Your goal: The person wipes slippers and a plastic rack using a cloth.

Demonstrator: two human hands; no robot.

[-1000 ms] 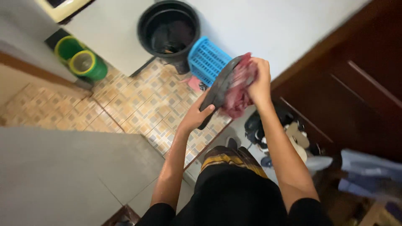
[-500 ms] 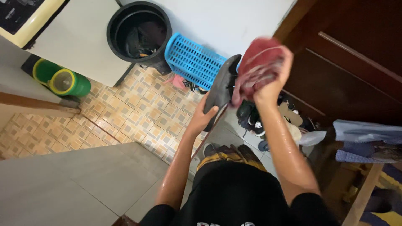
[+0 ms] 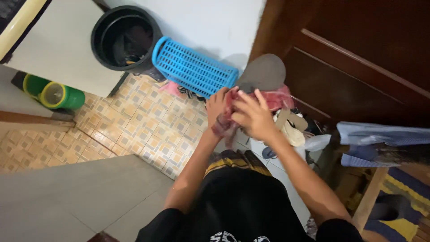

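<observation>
Hands meet at chest height over a flat grey rubber sandal sole [image 3: 264, 71] and a crumpled reddish-pink cloth [image 3: 273, 99]. The left hand [image 3: 217, 105] is closed around the near end of the sandal, with the cloth bunched against its fingers. The right hand [image 3: 253, 114] lies over the cloth with fingers spread and bent, pressing it onto the sandal rather than making a full fist. The sandal's far end sticks up beyond both hands, bare and dull grey; the part under the hands is hidden, so how clean it is cannot be told.

As a judgement, the wiping looks to be in mid-course: the cloth covers only the near half of the sandal, and the far half shows no cloth on it yet.

Beyond the left hand, a blue plastic lattice basket [image 3: 193, 67] lies on its side against the white wall, and further out stands a round black plastic bin [image 3: 126, 38]. Well off to the left sits a green and yellow plastic container [image 3: 56, 95] on the patterned tile floor [image 3: 134, 130]. Below the right hand, more footwear [image 3: 291, 127] is heaped by the dark wooden door [image 3: 358, 67].
</observation>
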